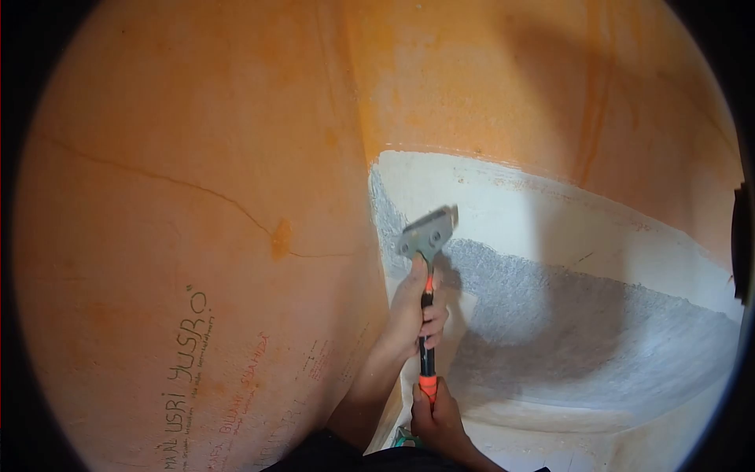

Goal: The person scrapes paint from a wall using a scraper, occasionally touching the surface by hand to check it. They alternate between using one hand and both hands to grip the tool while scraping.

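A long-handled wall scraper with a grey metal head, a black grip and orange ends slants up in front of the wall. My left hand is wrapped around the upper handle, its thumb just below the head. Lower down, my right hand grips the orange end of the handle. The scraper's head overlaps a stripped patch, where white and rough grey plaster shows under the orange paint. Close to the head is the corner where two wall faces meet.
On the left, the orange wall carries a long crack and handwriting in dark and red ink. A small green object sits beside my right hand at the bottom. Something dark juts in at the right edge.
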Motion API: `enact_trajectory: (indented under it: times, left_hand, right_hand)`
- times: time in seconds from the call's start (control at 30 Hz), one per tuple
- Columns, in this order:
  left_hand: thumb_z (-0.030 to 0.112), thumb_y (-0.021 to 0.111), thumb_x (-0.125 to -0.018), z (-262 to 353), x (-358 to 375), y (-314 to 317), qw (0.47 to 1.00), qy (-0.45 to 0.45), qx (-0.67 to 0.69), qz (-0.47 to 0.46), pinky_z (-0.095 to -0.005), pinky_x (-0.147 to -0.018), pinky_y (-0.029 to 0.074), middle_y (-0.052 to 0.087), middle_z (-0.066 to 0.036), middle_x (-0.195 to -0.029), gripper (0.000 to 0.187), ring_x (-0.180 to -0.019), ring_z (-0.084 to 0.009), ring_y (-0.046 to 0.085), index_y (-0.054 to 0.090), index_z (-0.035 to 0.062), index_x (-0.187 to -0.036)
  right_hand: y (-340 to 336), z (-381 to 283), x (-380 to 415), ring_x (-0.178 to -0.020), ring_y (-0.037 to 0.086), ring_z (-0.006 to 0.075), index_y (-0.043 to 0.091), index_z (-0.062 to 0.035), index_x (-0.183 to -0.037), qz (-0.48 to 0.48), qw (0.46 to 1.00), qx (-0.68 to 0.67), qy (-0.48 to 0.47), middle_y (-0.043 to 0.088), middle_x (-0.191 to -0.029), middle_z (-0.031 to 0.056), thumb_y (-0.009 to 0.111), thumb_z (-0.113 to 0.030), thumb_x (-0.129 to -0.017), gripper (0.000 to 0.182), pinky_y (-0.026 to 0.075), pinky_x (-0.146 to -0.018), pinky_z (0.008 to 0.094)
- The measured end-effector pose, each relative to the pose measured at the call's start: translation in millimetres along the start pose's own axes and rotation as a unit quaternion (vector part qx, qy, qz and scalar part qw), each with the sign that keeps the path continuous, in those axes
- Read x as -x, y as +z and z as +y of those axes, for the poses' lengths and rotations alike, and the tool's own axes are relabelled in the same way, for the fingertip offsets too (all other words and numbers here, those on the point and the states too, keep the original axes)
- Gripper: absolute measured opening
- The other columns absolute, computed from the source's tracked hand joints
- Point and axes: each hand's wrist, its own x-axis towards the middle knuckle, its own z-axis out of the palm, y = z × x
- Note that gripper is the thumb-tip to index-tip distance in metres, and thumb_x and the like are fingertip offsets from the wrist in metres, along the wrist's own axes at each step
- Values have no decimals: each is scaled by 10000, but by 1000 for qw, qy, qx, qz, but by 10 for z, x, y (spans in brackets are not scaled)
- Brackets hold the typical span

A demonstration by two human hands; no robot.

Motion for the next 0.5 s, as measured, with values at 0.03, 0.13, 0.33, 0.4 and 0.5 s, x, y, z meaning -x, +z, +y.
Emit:
enact_trajectory:
  times: [0.03,0.13,0.33,0.4,0.5]
  left_hand:
    - [674,316,-953,-17,-19,-21,1000,-12,3,-4,-221,-278,224,282,67,-525,509,-337,-42,235,396,179,-865]
    - [676,309,-952,49,-38,-16,999,12,19,-29,-221,-277,220,288,67,-525,506,-339,-42,235,396,185,-867]
    - [643,275,-976,78,-50,0,999,18,31,-34,-212,-268,215,284,69,-510,485,-329,-41,231,438,195,-887]
    - [644,276,-976,60,-21,0,999,2,41,-28,-212,-269,216,287,68,-511,486,-330,-42,232,439,195,-890]
    - [640,278,-977,64,-34,22,999,-5,38,-25,-215,-267,214,290,67,-511,482,-329,-44,231,442,194,-896]
  right_hand:
    - [1,-2,-11,-563,626,321,455,-4,-1027,9,999,26,16,582,-644,169,549,-211,-951,240,461,-526,410]
    - [-24,-22,-66,-551,620,342,453,-6,-1027,0,999,32,2,579,-635,173,551,-203,-948,234,460,-521,423]
    - [-33,-87,-86,-546,613,357,449,-5,-1027,19,997,70,-26,575,-629,179,550,-203,-949,236,456,-512,428]
    - [-19,-87,-36,-517,588,252,449,-14,-1011,26,996,69,-40,557,-609,114,534,-184,-960,197,447,-497,372]
    - [-12,-19,-71,-488,559,143,449,-24,-999,31,996,65,-52,542,-591,50,519,-166,-970,160,435,-480,314]
